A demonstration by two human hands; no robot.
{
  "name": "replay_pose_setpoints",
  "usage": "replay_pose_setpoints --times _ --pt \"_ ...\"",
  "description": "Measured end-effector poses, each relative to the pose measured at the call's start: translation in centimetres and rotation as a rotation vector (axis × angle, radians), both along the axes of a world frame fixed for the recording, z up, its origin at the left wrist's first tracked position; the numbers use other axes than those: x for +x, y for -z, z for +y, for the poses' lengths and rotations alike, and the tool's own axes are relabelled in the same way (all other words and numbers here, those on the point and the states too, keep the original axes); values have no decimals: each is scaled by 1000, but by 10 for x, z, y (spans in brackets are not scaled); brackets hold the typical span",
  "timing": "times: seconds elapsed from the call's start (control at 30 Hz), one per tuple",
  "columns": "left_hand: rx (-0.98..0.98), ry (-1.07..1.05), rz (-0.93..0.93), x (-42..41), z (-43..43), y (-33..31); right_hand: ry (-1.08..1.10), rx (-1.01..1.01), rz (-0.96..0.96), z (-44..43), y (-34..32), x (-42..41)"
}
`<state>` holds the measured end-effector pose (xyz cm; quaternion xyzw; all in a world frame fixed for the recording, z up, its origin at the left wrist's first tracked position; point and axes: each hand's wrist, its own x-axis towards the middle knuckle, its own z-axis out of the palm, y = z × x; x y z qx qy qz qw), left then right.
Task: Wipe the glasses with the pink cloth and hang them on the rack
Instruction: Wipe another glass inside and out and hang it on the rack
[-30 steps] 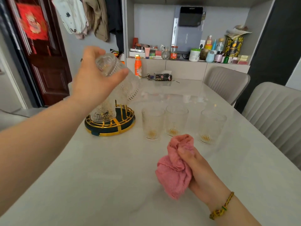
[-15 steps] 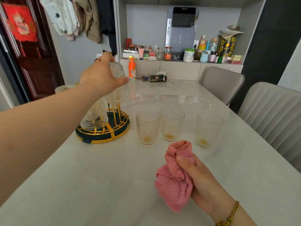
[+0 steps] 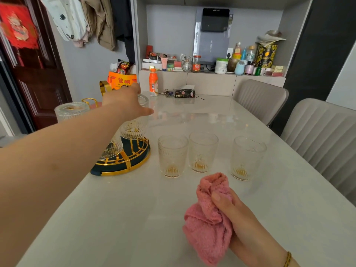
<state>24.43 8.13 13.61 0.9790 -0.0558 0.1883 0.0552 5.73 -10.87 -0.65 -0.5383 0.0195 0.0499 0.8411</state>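
- Noting the white table [image 3: 134, 218] first: it fills most of the view and carries everything listed below. Two grey padded chairs [image 3: 323, 135] stand along its right side.
- We see the left forearm reaching across the left of the view. The left hand [image 3: 125, 102] grips the held glass [image 3: 134, 128] by its upturned base, thumb on the near side, fingers over the far side. This glass is mouth-down above the right part of the rack.
- Rack [image 3: 125, 162]: round dark base with gold wire, on the table left of centre. Gold uprights show beneath the held glass. We cannot tell whether the glass is seated on one.
- Pink cloth [image 3: 208, 224]: bunched, low and right of centre. The right hand [image 3: 242, 224] is closed round it, thumb pressed across the front.
- Two further glasses hang inverted on the rack: a near glass [image 3: 112, 149], partly behind the forearm, and a far-left glass [image 3: 70, 111], which sits higher.
- Three upright glasses stand in a row on the table just right of the rack: left tumbler [image 3: 172, 157] and middle tumbler [image 3: 202, 151] close together, right tumbler [image 3: 247, 158] apart. We record an amber tint at each bottom.
- Orange bottle [image 3: 153, 81] at the table's far end, with a tissue pack [image 3: 184, 92] marked PINO near it.
- Braided bracelet [image 3: 287, 259] on the right wrist.
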Motion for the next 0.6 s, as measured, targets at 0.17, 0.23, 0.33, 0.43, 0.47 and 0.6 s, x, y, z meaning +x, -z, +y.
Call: replay_pose_setpoints --times 0.17,0.23,0.33,0.43,0.47,0.6 --pt "86 -29 74 7 -3 6 -21 42 -26 0 -1 0" --pt "95 -24 74 8 -2 7 -26 45 -25 0 -1 0" --pt "132 -16 83 8 0 7 -33 47 -23 1 -2 0" --pt "249 -36 54 2 -1 6 -8 70 -36 1 -4 -1" --pt "280 -36 41 -2 -2 6 8 79 -29 2 -5 -1" --pt "216 111 -105 -33 -5 10 12 56 -48 0 -8 -3"
